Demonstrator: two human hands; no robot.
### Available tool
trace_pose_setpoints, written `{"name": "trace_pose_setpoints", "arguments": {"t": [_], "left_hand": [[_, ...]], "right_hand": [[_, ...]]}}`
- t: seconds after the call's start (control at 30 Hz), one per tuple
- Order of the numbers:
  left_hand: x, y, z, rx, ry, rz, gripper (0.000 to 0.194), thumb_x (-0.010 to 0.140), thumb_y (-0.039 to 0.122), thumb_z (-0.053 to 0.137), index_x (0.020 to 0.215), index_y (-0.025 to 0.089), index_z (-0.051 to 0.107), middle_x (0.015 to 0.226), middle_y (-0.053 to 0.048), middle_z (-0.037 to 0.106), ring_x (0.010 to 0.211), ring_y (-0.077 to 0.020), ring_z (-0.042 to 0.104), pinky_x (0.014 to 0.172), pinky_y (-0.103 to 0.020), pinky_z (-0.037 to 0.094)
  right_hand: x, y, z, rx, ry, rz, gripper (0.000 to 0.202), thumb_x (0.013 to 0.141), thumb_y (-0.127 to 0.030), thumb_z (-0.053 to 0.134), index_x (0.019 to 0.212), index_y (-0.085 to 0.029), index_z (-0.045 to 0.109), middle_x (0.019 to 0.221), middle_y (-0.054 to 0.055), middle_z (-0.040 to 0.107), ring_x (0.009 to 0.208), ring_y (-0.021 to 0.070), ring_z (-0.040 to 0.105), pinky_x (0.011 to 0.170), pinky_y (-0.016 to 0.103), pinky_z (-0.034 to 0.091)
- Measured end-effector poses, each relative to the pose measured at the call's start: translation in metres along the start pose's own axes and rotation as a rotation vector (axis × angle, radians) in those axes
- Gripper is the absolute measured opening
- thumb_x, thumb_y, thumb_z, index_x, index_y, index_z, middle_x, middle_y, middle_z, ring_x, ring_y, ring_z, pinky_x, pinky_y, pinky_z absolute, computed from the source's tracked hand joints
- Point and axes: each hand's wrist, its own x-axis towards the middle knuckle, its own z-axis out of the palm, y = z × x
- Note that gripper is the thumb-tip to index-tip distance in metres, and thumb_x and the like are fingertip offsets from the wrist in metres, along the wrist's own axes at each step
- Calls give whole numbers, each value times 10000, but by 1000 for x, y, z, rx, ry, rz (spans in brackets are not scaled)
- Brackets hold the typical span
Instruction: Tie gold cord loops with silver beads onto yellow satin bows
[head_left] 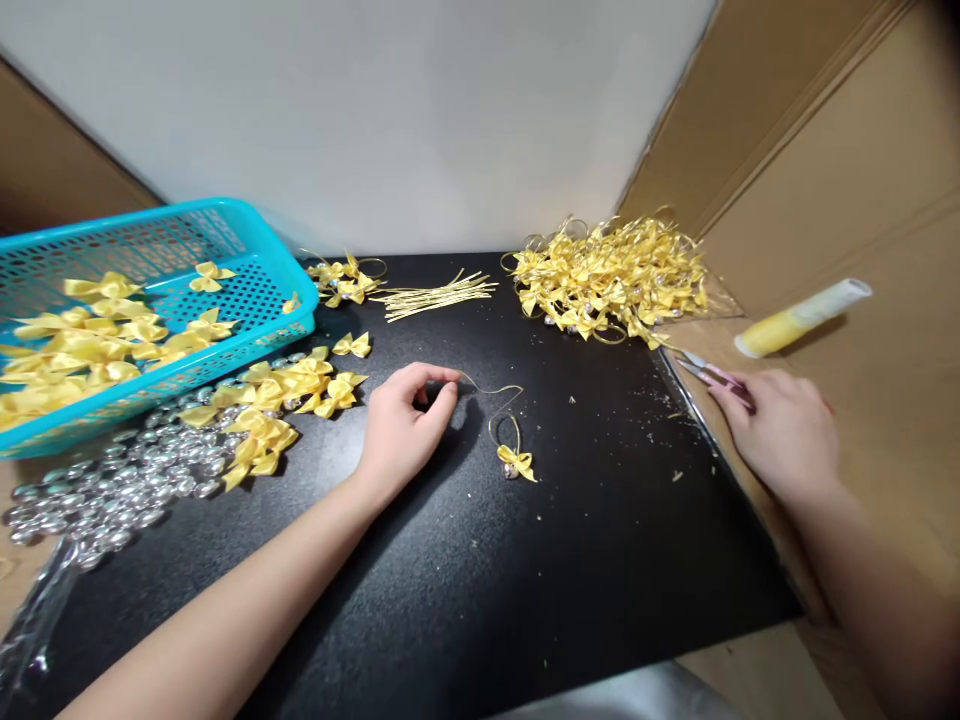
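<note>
A: In the head view, what's the surface?

B: A black tabletop (600,580) with pale bits (572,399) on it, a white wall (420,120) behind, brown cardboard (825,200) at right.

A: And the fingers?

B: The left hand (405,415) pinches a gold cord (499,392) looping to 1 yellow bow (516,462), which lies on the tabletop. The right hand (787,430) closes around pink-handled scissors (701,366) by the tabletop's right edge.

A: Leftward?

B: 1 turquoise basket (276,245).

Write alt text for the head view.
Left hand pinches a gold cord leading to a yellow bow on a black table; right hand holds pink scissors at its right edge. Silver beads and a blue basket of bows sit left.
</note>
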Motion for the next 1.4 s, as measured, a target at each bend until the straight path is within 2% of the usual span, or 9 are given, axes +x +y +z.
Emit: {"name": "trace_pose_setpoints", "arguments": {"t": [0.17,0.3,0.43,0.57,0.67,0.83,1.17,1.27,1.4], "left_hand": [[-3,13,-6,311,23,165,192,810,339,588,734,173,642,855,-75,607,838,-234,541,752,-376,405],[-12,28,-2,321,-285,158,299,847,414,558,663,182,599,707,-26,610,730,-201,563,679,-329,365],[-16,29,7,244,-384,179,245,881,316,515,692,182,591,715,-9,639,709,-176,575,680,-315,337],[-17,25,12,162,-342,138,230,866,261,508,653,181,545,661,5,612,664,-158,558,667,-295,344],[-20,22,11,194,-304,136,263,871,299,509,638,180,536,651,2,607,676,-166,557,671,-303,335],[-27,19,9,239,-336,159,331,902,383,492,647,180,549,670,-1,626,703,-180,555,684,-317,319],[-31,27,8,-85,-432,124,218,862,375,520,808,183,608,707,-4,639,684,-175,559,719,-316,370],[-34,31,7,-332,-481,74,326,930,384,381,788,171,584,717,-10,621,671,-158,551,677,-282,391],[-39,37,12,-366,-446,-50,377,938,451,413,743,164,561,673,-2,578,650,-146,528,642,-258,391]], "right_hand": [[-4,-2,8,-11,90,9,447,941,-439,389,1015,-128,701,959,187,626,907,370,534,734,432,407],[-4,-1,11,16,67,8,449,944,-417,372,1031,-132,707,957,185,619,894,357,535,730,434,400],[-1,-11,3,59,103,9,375,908,-380,458,1040,-122,696,1030,195,617,961,376,533,771,457,412],[-6,-66,-15,398,107,-140,239,874,-347,549,968,-174,684,961,117,660,923,277,591,820,397,445],[-15,-125,-22,588,-155,-305,185,877,-339,567,888,-194,682,851,60,681,831,223,619,772,351,452],[-21,-181,-11,761,-303,-249,50,799,-188,647,750,-188,641,654,-9,630,625,150,576,627,275,406],[-26,-185,0,1242,-54,-354,142,915,-170,469,783,-198,512,696,-10,539,608,118,501,574,234,410],[-31,-185,2,1303,24,-415,106,929,-169,461,837,-208,497,766,7,558,675,130,538,626,252,444],[-37,-183,7,1378,66,-467,84,927,-149,471,890,-220,497,817,17,568,736,143,569,663,273,471]]}}
